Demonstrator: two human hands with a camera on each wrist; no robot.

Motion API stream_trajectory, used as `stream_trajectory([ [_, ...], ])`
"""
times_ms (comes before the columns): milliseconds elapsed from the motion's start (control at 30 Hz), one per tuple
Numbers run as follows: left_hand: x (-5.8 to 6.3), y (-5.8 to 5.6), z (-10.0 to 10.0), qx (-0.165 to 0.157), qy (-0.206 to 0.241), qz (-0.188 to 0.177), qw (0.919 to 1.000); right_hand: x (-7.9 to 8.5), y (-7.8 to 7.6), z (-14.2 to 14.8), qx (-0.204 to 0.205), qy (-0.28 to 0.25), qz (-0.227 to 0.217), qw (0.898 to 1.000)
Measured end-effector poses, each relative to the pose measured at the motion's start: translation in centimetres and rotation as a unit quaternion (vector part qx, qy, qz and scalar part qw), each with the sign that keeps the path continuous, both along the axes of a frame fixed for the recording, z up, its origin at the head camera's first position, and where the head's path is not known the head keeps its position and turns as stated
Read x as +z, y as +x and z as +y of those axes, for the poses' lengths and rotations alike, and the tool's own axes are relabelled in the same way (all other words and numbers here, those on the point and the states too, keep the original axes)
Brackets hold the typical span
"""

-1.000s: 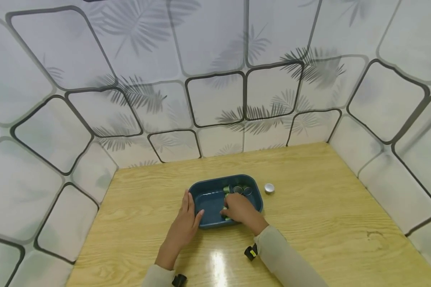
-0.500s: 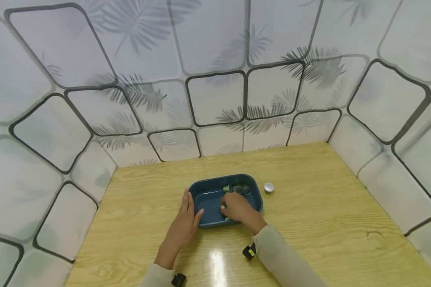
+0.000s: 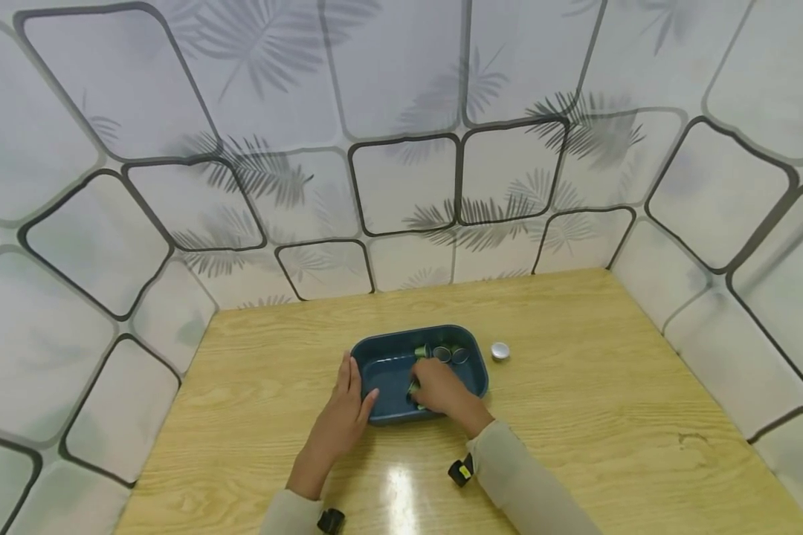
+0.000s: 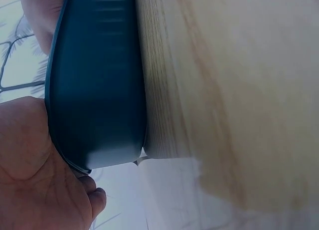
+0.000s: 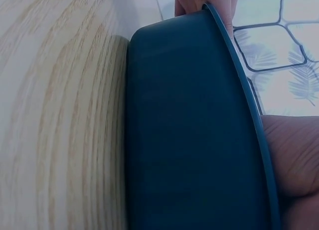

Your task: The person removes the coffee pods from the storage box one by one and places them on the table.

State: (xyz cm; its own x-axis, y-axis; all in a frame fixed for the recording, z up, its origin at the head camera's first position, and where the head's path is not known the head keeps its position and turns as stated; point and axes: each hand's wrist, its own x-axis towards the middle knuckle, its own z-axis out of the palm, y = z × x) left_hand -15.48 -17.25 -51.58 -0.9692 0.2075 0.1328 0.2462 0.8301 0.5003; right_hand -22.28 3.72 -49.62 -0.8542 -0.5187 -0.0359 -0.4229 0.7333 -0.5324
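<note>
A dark blue tray rests on the wooden table, with several green coffee capsules at its right end; one capsule lies on its side beside silver-lidded ones, such as the capsule. My left hand lies along the tray's left end, fingers straight outside it and thumb at the near left corner. Reaching in over the near rim, my right hand pinches a green capsule near the tray's middle. In the right wrist view the tray wall hides those fingers. Another capsule shows partly under the hand.
One silver-topped capsule sits on the table just right of the tray. Patterned white walls enclose the wooden table at the back and both sides. Black wrist cameras hang below both sleeves.
My right hand has shifted slightly left inside the tray, and the capsule at its fingertips has moved with it. The left hand and tray have stayed in place.
</note>
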Motion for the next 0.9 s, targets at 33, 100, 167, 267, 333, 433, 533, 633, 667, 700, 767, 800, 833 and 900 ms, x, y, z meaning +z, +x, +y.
stream_trajectory([
  [33, 0.0, 0.0, 0.0, 0.001, -0.001, -0.003, 1.0000, 0.0, 0.0, 0.0, 0.000, -0.001, -0.002, 1.000],
  [100, 0.0, 0.0, 0.0, 0.003, -0.002, -0.001, 1.0000, -0.1, -0.1, 0.0, -0.001, -0.004, -0.004, 1.000],
  [167, 0.1, -0.1, 0.0, 0.004, -0.003, -0.001, 1.0000, -0.1, -0.2, 0.0, 0.000, -0.007, -0.005, 1.000],
  [267, 0.2, -0.1, 0.0, 0.004, -0.002, -0.002, 1.0000, -0.3, -0.2, 0.0, -0.004, -0.014, -0.005, 1.000],
  [333, 0.3, -0.1, 0.0, 0.005, -0.002, -0.005, 1.0000, -0.4, -0.1, -0.1, -0.005, -0.020, 0.003, 1.000],
  [433, 0.3, -0.1, 0.0, 0.006, -0.002, -0.007, 1.0000, -0.5, 0.1, -0.1, -0.004, -0.035, 0.015, 0.999],
  [533, 0.4, -0.1, 0.0, 0.006, -0.002, -0.008, 0.9999, -0.5, 0.4, -0.1, -0.001, -0.046, 0.024, 0.999],
  [633, 0.4, 0.0, 0.1, 0.006, 0.002, -0.005, 1.0000, -0.6, 0.5, 0.1, 0.000, -0.057, 0.027, 0.998],
  [667, 0.4, 0.0, 0.1, 0.005, 0.004, -0.005, 1.0000, -0.7, 0.6, 0.1, -0.001, -0.060, 0.027, 0.998],
  [700, 0.4, 0.0, 0.1, 0.005, 0.004, -0.006, 1.0000, -0.7, 0.6, 0.2, -0.002, -0.062, 0.028, 0.998],
  [767, 0.4, 0.1, 0.1, 0.004, 0.005, -0.005, 1.0000, -0.7, 0.7, 0.4, -0.004, -0.069, 0.026, 0.997],
  [800, 0.3, 0.1, 0.1, 0.004, 0.004, -0.006, 1.0000, -0.6, 0.8, 0.4, -0.004, -0.072, 0.027, 0.997],
  [833, 0.3, 0.1, 0.1, 0.005, 0.003, -0.009, 0.9999, -0.6, 0.8, 0.5, -0.005, -0.076, 0.026, 0.997],
  [900, 0.2, 0.1, 0.1, 0.006, 0.001, -0.013, 0.9999, -0.5, 0.9, 0.7, -0.006, -0.085, 0.026, 0.996],
])
